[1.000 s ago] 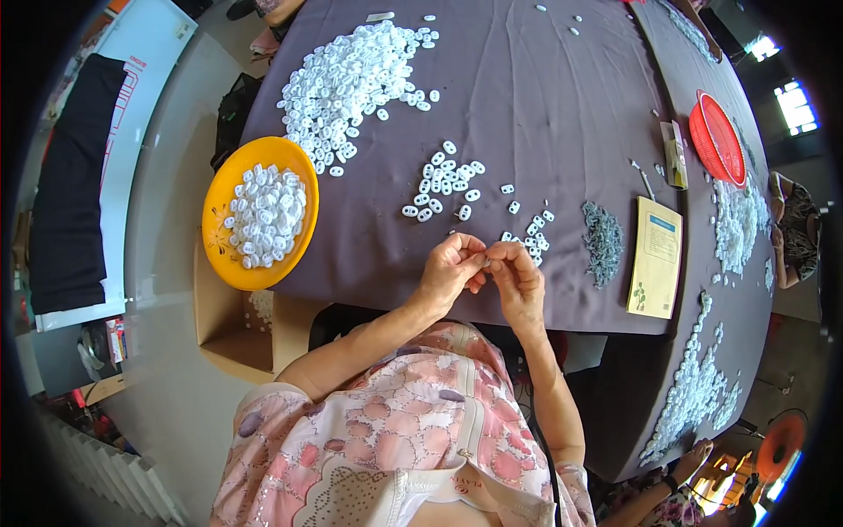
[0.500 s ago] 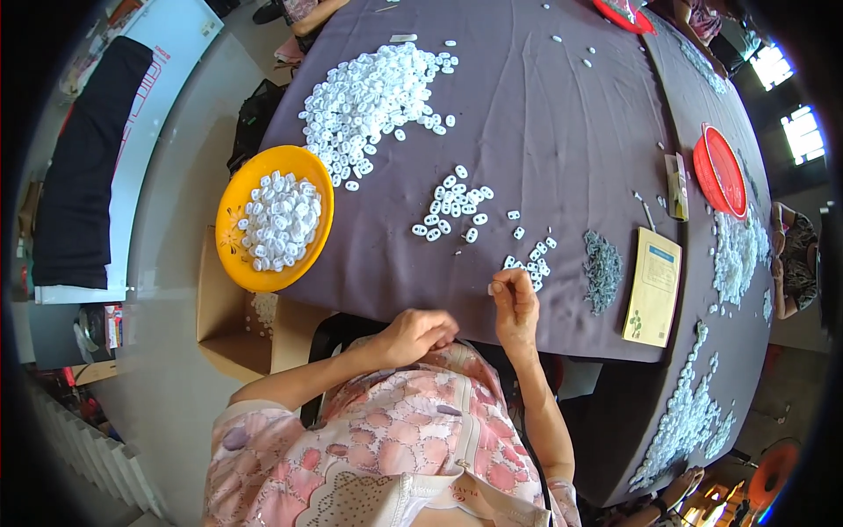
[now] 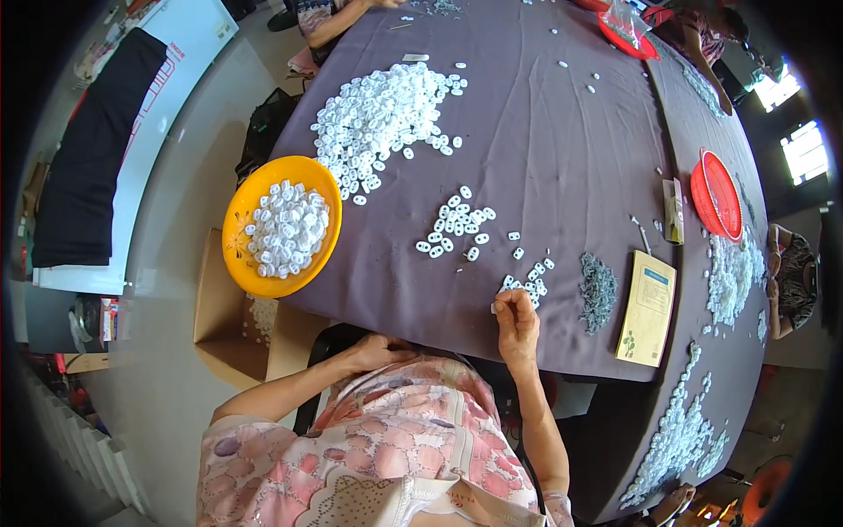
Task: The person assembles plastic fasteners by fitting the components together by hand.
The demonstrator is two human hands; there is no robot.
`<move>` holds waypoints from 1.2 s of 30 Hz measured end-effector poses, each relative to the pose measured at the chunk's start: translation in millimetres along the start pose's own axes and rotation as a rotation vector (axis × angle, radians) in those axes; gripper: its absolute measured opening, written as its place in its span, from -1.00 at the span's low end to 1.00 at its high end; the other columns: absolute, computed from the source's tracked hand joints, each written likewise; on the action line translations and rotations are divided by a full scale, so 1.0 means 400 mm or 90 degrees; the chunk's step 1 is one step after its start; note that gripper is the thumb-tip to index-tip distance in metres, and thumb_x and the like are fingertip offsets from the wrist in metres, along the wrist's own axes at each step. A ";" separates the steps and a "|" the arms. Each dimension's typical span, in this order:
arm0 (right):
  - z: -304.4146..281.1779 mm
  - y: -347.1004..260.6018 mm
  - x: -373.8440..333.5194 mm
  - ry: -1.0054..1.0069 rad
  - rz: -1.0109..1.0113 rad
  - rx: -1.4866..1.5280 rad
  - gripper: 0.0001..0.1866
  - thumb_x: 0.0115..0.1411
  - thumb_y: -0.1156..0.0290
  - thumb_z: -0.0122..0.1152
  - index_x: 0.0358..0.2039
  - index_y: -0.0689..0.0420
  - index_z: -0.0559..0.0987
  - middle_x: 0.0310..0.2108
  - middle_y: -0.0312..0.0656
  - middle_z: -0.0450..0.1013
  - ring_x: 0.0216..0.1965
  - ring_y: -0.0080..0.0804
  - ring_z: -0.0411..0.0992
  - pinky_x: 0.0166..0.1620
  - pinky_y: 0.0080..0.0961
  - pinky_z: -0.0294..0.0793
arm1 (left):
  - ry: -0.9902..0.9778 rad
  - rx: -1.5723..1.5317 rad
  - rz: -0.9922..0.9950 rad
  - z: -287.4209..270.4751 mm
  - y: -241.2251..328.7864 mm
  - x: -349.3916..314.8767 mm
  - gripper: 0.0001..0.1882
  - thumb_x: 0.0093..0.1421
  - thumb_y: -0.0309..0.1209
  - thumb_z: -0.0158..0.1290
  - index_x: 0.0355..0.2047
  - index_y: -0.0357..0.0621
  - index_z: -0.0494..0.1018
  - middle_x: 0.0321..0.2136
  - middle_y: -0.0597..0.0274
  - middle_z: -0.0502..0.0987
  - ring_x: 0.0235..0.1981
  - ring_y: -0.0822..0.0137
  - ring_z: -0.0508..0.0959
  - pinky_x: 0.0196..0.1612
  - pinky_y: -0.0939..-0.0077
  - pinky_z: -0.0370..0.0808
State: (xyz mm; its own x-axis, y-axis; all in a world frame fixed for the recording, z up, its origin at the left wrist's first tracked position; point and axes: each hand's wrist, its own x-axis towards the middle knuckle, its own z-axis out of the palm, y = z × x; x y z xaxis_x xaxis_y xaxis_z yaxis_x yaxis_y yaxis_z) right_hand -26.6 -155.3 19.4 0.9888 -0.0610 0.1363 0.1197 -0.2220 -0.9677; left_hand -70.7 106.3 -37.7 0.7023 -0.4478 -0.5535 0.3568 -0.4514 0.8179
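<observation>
My right hand (image 3: 516,327) is at the table's near edge, thumb and fingers pinched together. A small white piece (image 3: 495,307) peeks out at the thumb tip, mostly hidden by the fingers. Just beyond lies a small cluster of white oval two-holed plastic pieces (image 3: 533,285). A looser group of the same pieces (image 3: 457,226) is farther left. My left hand (image 3: 379,351) rests low by my lap, beside the table edge, its fingers mostly out of sight. Right of the right hand sits a tangled pile of small grey-green parts (image 3: 598,294).
A yellow bowl (image 3: 327,250) of white pieces stands at the table's left edge, above a cardboard box (image 3: 211,325). Behind it spreads a large heap of white pieces (image 3: 386,110). A yellow booklet (image 3: 645,307) and a red basket (image 3: 716,193) are to the right. Other people sit around the table.
My left hand has moved down and left, away from the right hand and toward my lap. My right hand stays pinched near the small cluster. The view has shifted slightly.
</observation>
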 end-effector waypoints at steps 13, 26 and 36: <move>-0.012 0.008 -0.016 -0.025 -0.003 -0.006 -0.95 0.11 0.63 0.05 -0.41 0.23 0.39 -0.55 -0.27 0.33 -0.54 -0.55 0.27 -0.44 -0.64 0.28 | 0.171 0.420 0.196 -0.043 -0.018 -0.031 -0.74 0.10 -0.35 -0.10 -0.26 -0.21 0.45 -0.26 -0.12 0.48 -0.18 -0.02 0.46 -0.12 0.22 0.38; -0.014 -0.010 0.016 0.034 0.144 0.277 -0.93 0.17 0.52 0.10 -0.32 0.22 0.49 -0.47 -0.36 0.40 -0.50 -0.68 0.32 -0.43 -0.73 0.36 | 0.051 0.028 0.177 -0.042 0.359 0.026 -0.83 0.17 -0.42 -0.01 -0.33 -0.27 0.47 -0.55 0.18 0.53 -0.53 0.48 0.52 -0.47 0.57 0.44; -0.027 -0.041 0.000 0.080 0.191 0.345 -0.93 0.15 0.57 0.10 -0.34 0.25 0.51 -0.46 -0.32 0.45 -0.51 -0.66 0.36 -0.39 -0.71 0.40 | 0.071 -0.288 0.245 0.109 0.368 0.165 -0.85 0.16 -0.41 0.07 -0.30 -0.22 0.48 -0.54 0.33 0.52 -0.58 0.62 0.43 -0.57 0.74 0.39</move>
State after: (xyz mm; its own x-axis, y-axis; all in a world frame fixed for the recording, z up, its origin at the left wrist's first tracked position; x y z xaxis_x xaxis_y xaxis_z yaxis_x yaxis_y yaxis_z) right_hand -29.3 -162.3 37.6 0.9721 -0.1656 -0.1662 -0.1009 0.3444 -0.9334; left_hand 1.2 -23.4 39.5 0.8849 -0.4188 -0.2041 0.2733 0.1120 0.9554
